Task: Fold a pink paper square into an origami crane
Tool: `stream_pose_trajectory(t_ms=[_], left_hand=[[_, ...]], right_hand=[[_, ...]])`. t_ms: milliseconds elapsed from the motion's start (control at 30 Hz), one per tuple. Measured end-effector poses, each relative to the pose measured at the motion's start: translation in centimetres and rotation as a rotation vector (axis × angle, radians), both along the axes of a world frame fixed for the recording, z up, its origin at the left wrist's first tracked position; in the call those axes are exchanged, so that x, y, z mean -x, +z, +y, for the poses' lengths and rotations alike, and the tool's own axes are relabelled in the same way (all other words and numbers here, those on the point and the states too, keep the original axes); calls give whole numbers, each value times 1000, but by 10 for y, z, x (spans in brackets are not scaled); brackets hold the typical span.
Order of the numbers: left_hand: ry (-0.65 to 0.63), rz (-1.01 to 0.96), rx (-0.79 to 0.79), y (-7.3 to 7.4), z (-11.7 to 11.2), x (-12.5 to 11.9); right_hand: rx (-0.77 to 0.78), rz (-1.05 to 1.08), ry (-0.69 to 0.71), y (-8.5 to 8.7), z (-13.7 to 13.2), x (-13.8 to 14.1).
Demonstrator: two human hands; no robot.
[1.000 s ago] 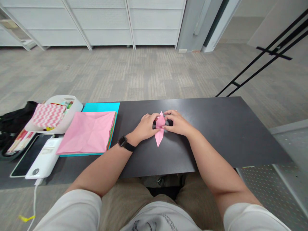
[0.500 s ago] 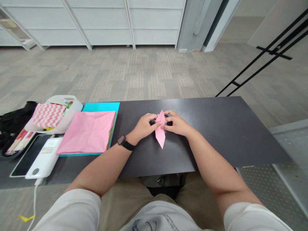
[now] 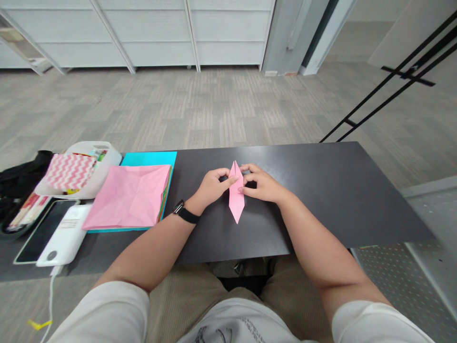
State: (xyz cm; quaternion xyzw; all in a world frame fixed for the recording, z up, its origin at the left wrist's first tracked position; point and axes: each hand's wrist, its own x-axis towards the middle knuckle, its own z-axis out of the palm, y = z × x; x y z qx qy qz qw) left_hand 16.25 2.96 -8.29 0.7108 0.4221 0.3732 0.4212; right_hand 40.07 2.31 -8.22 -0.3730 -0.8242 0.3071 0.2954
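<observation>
Between my hands is a piece of folded pink origami paper point(image 3: 236, 200), a long narrow diamond pointed at both ends, with a slit at its far tip. My left hand point(image 3: 215, 187) pinches its left edge, thumb on top and fingers curled beneath or beside it. On the other side my right hand point(image 3: 262, 183) grips the right edge, the thumb near the middle and the index finger closer to the far tip. The paper is held over the dark table point(image 3: 303, 190). The fingertips under the paper are hidden.
On the left lies a stack of coloured paper, a creased pink sheet point(image 3: 128, 197) on top and a blue sheet point(image 3: 150, 158) below. Beside it are a white basket point(image 3: 110, 164) with a pink zigzag pouch point(image 3: 71, 170), a phone point(image 3: 43, 233), and a white power bank point(image 3: 64, 238) with a cable.
The folded pink paper has shifted slightly left and straightened; its small flap on the left no longer shows. Both hands keep their grip, with the fingers slightly repositioned.
</observation>
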Motion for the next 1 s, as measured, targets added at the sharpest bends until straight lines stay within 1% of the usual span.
stream_pose_trajectory(t_ms=[133, 233, 367, 567, 767, 1000], left_hand=[[-29, -43, 25, -1, 1, 0], [-81, -11, 14, -2, 0, 0], [-144, 35, -24, -3, -2, -1], [-168, 62, -31, -3, -3, -2], [-161, 95, -39, -5, -3, -3], [-153, 21, -27, -1, -5, -6]], right_hand=[[-33, 117, -54, 5, 0, -1], [-69, 217, -112, 8, 2, -1], [-82, 296, -132, 9, 3, 0], [-99, 311, -129, 6, 2, 2], [-161, 284, -125, 12, 0, 3], [-165, 276, -99, 14, -3, 5]])
